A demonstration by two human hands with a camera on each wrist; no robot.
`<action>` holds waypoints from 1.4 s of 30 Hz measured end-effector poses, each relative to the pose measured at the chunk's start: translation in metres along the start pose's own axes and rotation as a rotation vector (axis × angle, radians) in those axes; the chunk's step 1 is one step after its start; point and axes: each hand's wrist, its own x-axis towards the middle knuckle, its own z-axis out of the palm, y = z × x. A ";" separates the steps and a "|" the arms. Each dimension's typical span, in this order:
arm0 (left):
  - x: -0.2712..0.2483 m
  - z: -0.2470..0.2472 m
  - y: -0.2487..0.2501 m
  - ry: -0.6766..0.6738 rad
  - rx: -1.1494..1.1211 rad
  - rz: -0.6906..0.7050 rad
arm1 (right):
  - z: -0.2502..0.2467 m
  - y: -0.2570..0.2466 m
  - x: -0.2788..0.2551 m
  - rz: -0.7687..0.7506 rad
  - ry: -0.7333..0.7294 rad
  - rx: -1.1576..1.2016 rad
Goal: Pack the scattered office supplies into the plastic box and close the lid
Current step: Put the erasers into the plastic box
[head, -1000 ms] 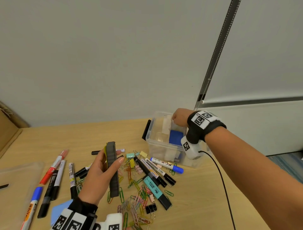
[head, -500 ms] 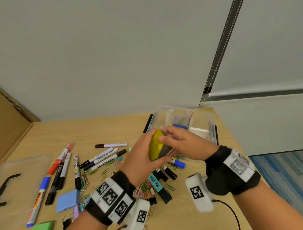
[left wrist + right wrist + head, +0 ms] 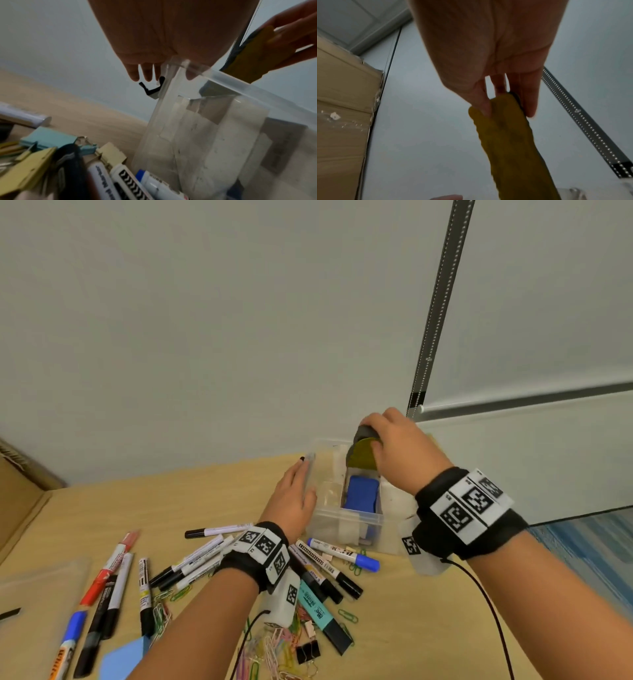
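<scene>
Markers (image 3: 113,573) n bright wire paperclips (image 3: 274,648) litter the wood table (image 3: 212,484) at left. Left hand (image 3: 291,501) lies flat, fingers straight, on the clear plastic box (image 3: 346,522) rim. Right hand (image 3: 399,446) pinches a yellow-n-grey felt eraser (image 3: 361,455), upright over the box.

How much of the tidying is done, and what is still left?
Not much yet. The plastic box already holds a blue block. The right hand is lowering a yellow eraser into it, and the left hand rests flat against the box's side. Markers, paper clips and a black binder clip lie on the table. No lid is on the box.
</scene>
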 end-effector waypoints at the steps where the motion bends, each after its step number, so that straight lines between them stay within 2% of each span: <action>1: 0.000 0.001 0.000 0.014 -0.009 0.008 | -0.002 -0.003 0.005 0.012 -0.058 -0.026; 3: 0.001 0.002 -0.002 0.025 -0.006 0.011 | -0.006 -0.008 0.014 0.037 -0.142 -0.089; 8: 0.000 0.006 -0.006 0.037 -0.022 0.022 | -0.013 -0.017 0.031 0.105 -0.231 -0.231; 10: 0.001 0.007 -0.008 0.046 -0.029 0.032 | -0.003 -0.021 0.042 0.141 -0.369 -0.249; 13: 0.002 0.009 -0.010 0.054 -0.021 0.040 | 0.041 0.003 0.072 0.136 -0.676 -0.308; 17: 0.002 0.008 -0.008 0.055 -0.022 0.034 | 0.150 0.110 0.168 0.152 -0.760 -0.444; 19: 0.001 0.007 -0.006 0.051 -0.022 0.019 | 0.156 0.106 0.178 0.219 -0.842 -0.464; 21: 0.001 0.006 -0.005 0.049 -0.024 0.006 | 0.145 0.087 0.164 0.250 -0.821 -0.480; 24: 0.000 0.005 -0.003 0.033 -0.017 -0.010 | 0.072 0.008 0.096 0.252 -0.694 -0.467; 26: 0.000 0.005 -0.002 0.026 -0.007 -0.020 | 0.059 -0.008 0.079 0.252 -0.627 -0.427; 28: 0.001 0.004 -0.001 0.022 0.008 -0.029 | 0.053 -0.012 0.070 0.243 -0.622 -0.432; 31: 0.002 0.004 -0.001 0.011 0.026 -0.047 | 0.042 -0.012 0.062 0.206 -0.738 -0.560; 33: 0.001 0.004 -0.001 0.011 0.037 -0.053 | 0.033 -0.024 0.053 0.258 -0.779 -0.561; 34: 0.000 0.004 0.000 0.014 0.043 -0.055 | 0.038 -0.024 0.054 0.300 -0.764 -0.515; 36: 0.000 0.002 0.001 0.014 0.068 -0.059 | 0.053 -0.015 0.061 0.245 -0.741 -0.463; 38: -0.001 0.001 0.002 -0.006 0.106 -0.073 | 0.114 0.050 0.095 0.193 -0.712 -0.446; 39: -0.001 -0.001 0.003 -0.019 0.123 -0.084 | 0.128 0.069 0.102 0.141 -0.710 -0.385; 41: -0.003 -0.008 0.007 -0.037 0.161 -0.097 | 0.113 0.058 0.083 0.200 -0.584 -0.288; 42: -0.005 -0.014 0.009 -0.025 0.174 -0.092 | 0.083 0.028 0.061 0.207 -0.518 -0.234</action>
